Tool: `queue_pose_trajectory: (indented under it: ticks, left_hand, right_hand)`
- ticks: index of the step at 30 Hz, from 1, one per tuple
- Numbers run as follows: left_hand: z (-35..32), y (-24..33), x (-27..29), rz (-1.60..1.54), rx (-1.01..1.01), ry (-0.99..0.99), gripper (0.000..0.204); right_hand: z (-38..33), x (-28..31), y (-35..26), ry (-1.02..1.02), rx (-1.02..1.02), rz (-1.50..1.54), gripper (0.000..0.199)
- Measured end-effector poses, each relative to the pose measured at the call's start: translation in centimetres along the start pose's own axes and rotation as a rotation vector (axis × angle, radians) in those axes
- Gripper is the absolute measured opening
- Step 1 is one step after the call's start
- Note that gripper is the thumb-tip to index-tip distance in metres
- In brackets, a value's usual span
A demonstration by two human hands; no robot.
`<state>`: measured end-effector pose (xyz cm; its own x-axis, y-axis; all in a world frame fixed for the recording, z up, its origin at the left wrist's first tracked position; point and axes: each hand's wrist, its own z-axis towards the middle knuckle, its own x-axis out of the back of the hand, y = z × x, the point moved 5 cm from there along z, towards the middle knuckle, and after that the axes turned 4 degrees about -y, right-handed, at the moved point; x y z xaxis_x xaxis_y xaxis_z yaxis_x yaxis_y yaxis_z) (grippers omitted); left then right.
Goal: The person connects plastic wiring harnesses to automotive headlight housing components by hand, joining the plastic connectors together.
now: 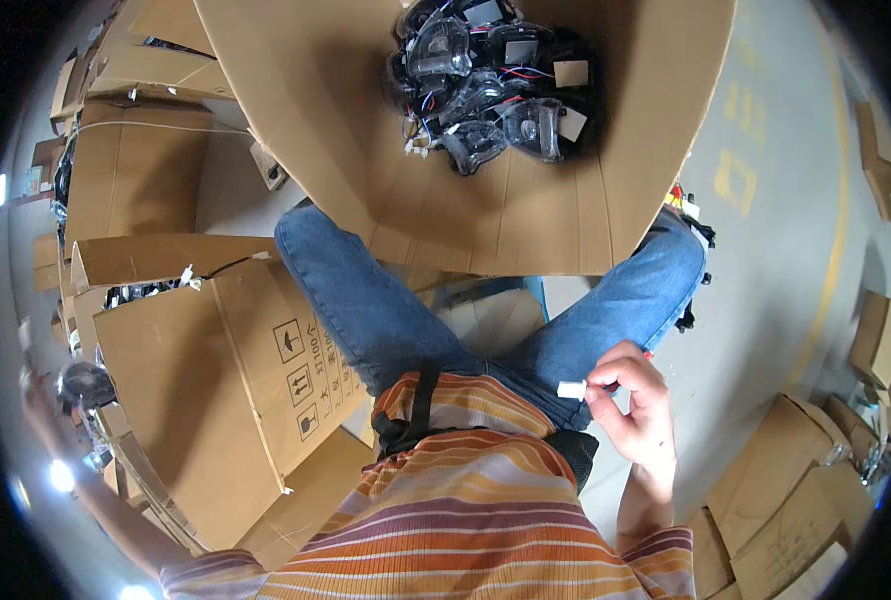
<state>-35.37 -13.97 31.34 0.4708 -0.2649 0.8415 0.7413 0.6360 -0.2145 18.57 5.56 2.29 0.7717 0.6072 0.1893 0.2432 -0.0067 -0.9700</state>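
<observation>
My right hand (633, 400) is in front of my right thigh, its thumb and forefinger pinching a small white rectangular piece (571, 389), perhaps a wire connector. My left arm reaches far out to the left, where my left hand (41, 395) is small and smeared near the picture's rim. Right beside that hand is a dark round part with a clear cover (85, 385); whether the fingers grip it I cannot tell. Between my knees a tall cardboard box (455, 220) stands open, with several clear-lensed lamp units (485, 90) with red and blue wires at its bottom.
Another cardboard box (190, 370) stands close by my left leg, with black parts and white plugs at its edge. Farther left is one more box (130, 165). Coloured wires and black parts (700, 230) lie beyond my right knee. Cardboard boxes (785, 480) fill the lower right.
</observation>
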Motion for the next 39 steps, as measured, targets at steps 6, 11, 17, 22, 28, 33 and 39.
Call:
queue_pose_trajectory:
  ticks: [6,11,17,22,28,33,39]
  left_hand:
    - [-0.9,14.0,-9.3,-0.477,0.004,-0.248,0.03]
    - [-5.6,36.4,-26.7,-1.044,-0.03,-0.862,0.022]
    - [-8.2,44.5,-45.5,-1.064,0.12,-0.962,0.029]
    - [-6.4,47.8,-51.5,-0.845,0.108,-0.859,0.038]
    - [-5.2,49.3,-54.6,-0.475,0.1,-1.2,0.039]
    - [-3.6,49.0,-49.5,-0.393,-0.104,-0.989,0.02]
    - [-2.2,45.7,-39.2,-0.603,-0.483,-0.674,0.015]
  right_hand:
    - [0.7,-1.4,0.8,-0.039,-0.026,0.009,0.011]
    - [2.0,0.4,2.2,-0.012,-0.138,0.054,0.01]
    - [3.5,0.2,3.8,-0.03,-0.309,0.008,0.009]
    - [5.4,0.0,5.3,-0.056,-0.451,0.056,0.009]
    - [6.9,-0.2,5.5,-0.047,-0.495,0.071,0.008]
    - [7.1,-0.4,5.2,-0.083,-0.471,0.067,0.01]
    - [6.9,-0.7,4.1,-0.111,-0.383,0.046,0.011]
